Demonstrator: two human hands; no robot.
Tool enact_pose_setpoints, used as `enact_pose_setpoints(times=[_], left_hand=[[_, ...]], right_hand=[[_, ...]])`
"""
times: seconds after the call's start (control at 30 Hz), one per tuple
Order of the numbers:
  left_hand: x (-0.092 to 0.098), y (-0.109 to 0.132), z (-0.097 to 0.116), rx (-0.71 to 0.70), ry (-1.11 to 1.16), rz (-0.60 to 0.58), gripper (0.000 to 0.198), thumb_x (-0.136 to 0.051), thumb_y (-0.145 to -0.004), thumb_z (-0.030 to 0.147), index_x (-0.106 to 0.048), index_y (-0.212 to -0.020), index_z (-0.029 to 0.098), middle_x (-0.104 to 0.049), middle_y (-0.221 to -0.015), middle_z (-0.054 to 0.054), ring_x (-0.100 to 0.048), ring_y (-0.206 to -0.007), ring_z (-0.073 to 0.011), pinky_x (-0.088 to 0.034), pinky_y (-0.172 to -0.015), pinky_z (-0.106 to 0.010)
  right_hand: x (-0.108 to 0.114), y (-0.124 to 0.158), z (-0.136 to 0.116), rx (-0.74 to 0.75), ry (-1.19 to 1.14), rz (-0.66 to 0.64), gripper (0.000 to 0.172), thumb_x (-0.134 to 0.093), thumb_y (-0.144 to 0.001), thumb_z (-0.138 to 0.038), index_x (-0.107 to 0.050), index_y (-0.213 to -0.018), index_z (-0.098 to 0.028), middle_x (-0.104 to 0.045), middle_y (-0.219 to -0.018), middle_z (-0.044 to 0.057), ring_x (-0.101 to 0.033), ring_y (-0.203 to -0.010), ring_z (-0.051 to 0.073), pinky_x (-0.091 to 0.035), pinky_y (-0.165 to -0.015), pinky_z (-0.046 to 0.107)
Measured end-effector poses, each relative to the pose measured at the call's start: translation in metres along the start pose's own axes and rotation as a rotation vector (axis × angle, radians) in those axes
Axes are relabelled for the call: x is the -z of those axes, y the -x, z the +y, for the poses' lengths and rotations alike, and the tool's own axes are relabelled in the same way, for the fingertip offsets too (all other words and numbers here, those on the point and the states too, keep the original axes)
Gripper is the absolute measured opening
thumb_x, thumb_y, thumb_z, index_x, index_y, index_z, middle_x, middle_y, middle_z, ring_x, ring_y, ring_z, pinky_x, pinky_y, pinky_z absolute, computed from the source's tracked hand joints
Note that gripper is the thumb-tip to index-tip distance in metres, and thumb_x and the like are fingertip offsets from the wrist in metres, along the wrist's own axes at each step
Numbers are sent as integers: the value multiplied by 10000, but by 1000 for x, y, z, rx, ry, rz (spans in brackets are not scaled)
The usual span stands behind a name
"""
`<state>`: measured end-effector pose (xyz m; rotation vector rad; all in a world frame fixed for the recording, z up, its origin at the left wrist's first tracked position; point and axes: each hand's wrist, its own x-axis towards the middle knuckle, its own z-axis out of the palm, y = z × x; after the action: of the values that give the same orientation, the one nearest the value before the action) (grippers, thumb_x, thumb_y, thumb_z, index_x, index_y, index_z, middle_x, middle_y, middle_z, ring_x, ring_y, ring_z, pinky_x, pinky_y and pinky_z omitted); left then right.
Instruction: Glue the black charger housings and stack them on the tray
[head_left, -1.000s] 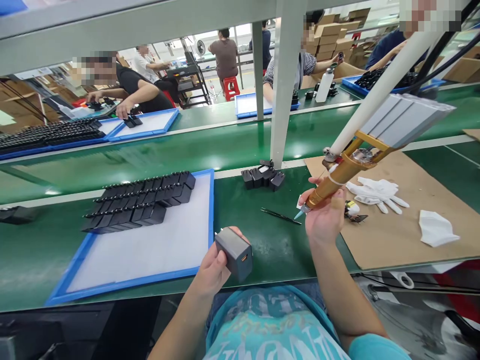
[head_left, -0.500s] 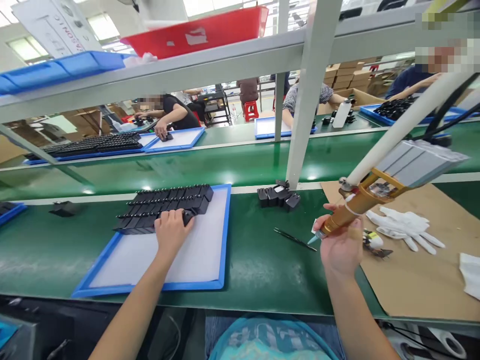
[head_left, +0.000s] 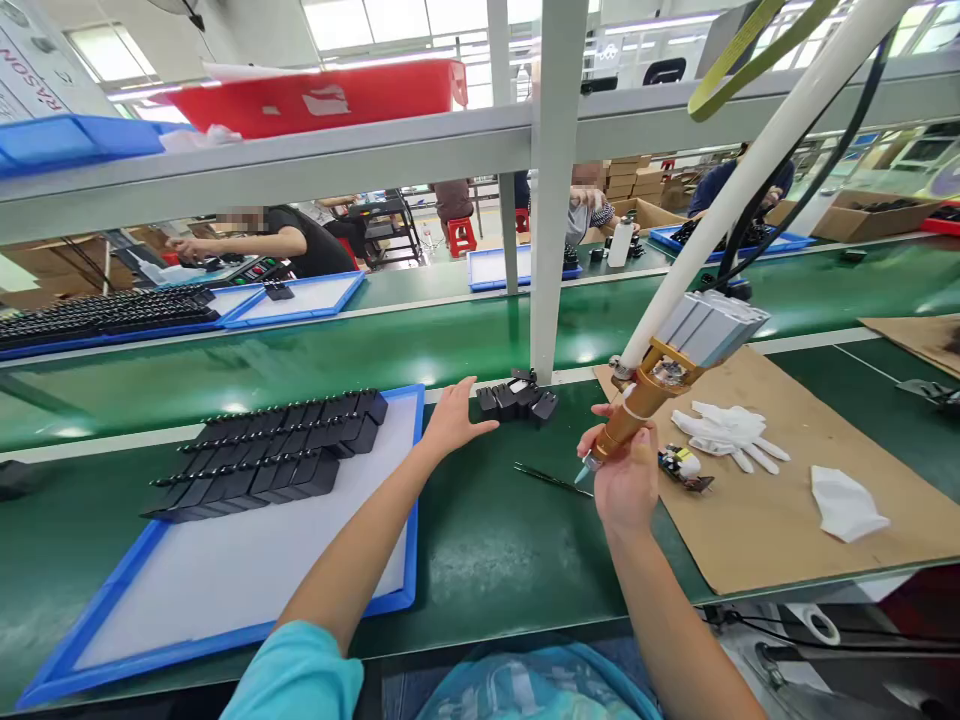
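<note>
Work is looking partway along, judging by the tray. Three rows of black adapters [head_left: 270,455] are standing packed in the rear part of the blue-rimmed tray [head_left: 412,545], the front row running shorter; white liner is showing in front and along the right. A small loose cluster of adapters [head_left: 510,403] is lying outside it, by the post [head_left: 551,250] on the table [head_left: 502,565], so those are seemingly left over to deal with. The left hand [head_left: 454,420] is hanging open just beside that cluster, thumb and fingers spread, holding nothing; contact isn't showing. The right hand [head_left: 628,478] is wrapping around the gold-barrelled tool [head_left: 624,422], its pale-blue tip pointing down near a thin dark rod [head_left: 547,478]. No adapter is sitting under the tip. White gloves [head_left: 727,432] are lying on the cardboard [head_left: 750,545], right side. Whether the rowed adapters are finished, can't tell.
</note>
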<state>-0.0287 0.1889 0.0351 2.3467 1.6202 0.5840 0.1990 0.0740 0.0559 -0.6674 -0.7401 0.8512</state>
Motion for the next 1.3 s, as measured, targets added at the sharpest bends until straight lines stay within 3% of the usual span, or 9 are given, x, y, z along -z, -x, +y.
enact_pose_setpoints(times=[0.1, 0.17, 0.33, 0.43, 0.53, 0.67, 0.9, 1.1, 1.3], left_hand=[[-7, -16, 4, 26, 51, -66, 590, -694, -765, 402, -510, -1263, 144, -615, -1242, -150, -560, -1157, -312, -443, -959, -424], [2, -3, 5, 17, 62, -86, 547, -702, -758, 396, -544, -1225, 161, -648, -1169, -125, -607, -1071, -290, -472, -910, -405], [25, 81, 24, -22, 209, -234, 591, -715, -742, 433, -533, -1276, 258, -643, -1147, -70, -607, -1018, -247, -497, -874, -397], [21, 128, 42, 15, 318, -300, 564, -718, -753, 394, -541, -1277, 282, -628, -1205, -61, -595, -1051, -235, -493, -912, -395], [9, 153, 52, 79, 407, -290, 566, -686, -794, 373, -506, -1326, 302, -578, -1299, -59, -593, -1047, -210, -510, -887, -363], [-3, 162, 51, 150, 504, -247, 568, -663, -819, 401, -497, -1356, 315, -553, -1349, -67, -607, -999, -201, -513, -880, -364], [-14, 174, 46, 273, 747, -137, 544, -524, -920, 401, -392, -1437, 292, -570, -1374, -61, -539, -1254, -213, -441, -1044, -364], [-40, 180, 65, 190, 404, 147, 365, -452, -952, 366, -595, -1260, 230, -634, -1284, -66, -591, -1186, -215, -470, -1013, -367], [-52, 168, 77, 201, 137, 205, 544, -676, -803, 395, -559, -1297, 198, -683, -1161, -116, -658, -1005, -278, -517, -863, -410]], right_hand=[[0, 0, 1, 11, 0, -2, 218, -434, -921, -455, -510, -956, -254, -645, -988, 8, -606, -556, 108, -451, -520, 271], [0, 0, 1, 5, -3, -7, 213, -428, -923, -448, -509, -956, -254, -645, -991, 11, -606, -557, 107, -446, -512, 268], [-1, 3, -2, -13, -8, -14, 210, -424, -923, -441, -512, -964, -255, -647, -985, 9, -607, -553, 106, -442, -511, 267], [-2, 4, -3, -11, -17, -23, 210, -428, -919, -446, -511, -960, -258, -646, -987, 7, -607, -552, 108, -448, -509, 272], [-2, 3, -3, -11, -11, -24, 224, -433, -913, -468, -509, -965, -264, -645, -988, 7, -607, -557, 108, -451, -505, 270], [-2, 2, -2, 1, -7, -12, 232, -435, -912, -474, -510, -967, -261, -640, -978, 5, -603, -548, 104, -448, -500, 266], [-4, 3, -2, 10, -21, -27, 208, -423, -928, -436, -507, -986, -254, -641, -982, 15, -605, -541, 104, -439, -475, 258], [-20, 15, -4, -64, -75, -100, 303, -425, -897, -550, -484, -1049, -295, -623, -1001, 5, -563, -503, 84, -427, -403, 227], [-41, 26, -3, -124, -159, -229, 394, -404, -883, -603, -511, -1066, -271, -609, -1022, 18, -508, -449, 61, -397, -332, 209]])
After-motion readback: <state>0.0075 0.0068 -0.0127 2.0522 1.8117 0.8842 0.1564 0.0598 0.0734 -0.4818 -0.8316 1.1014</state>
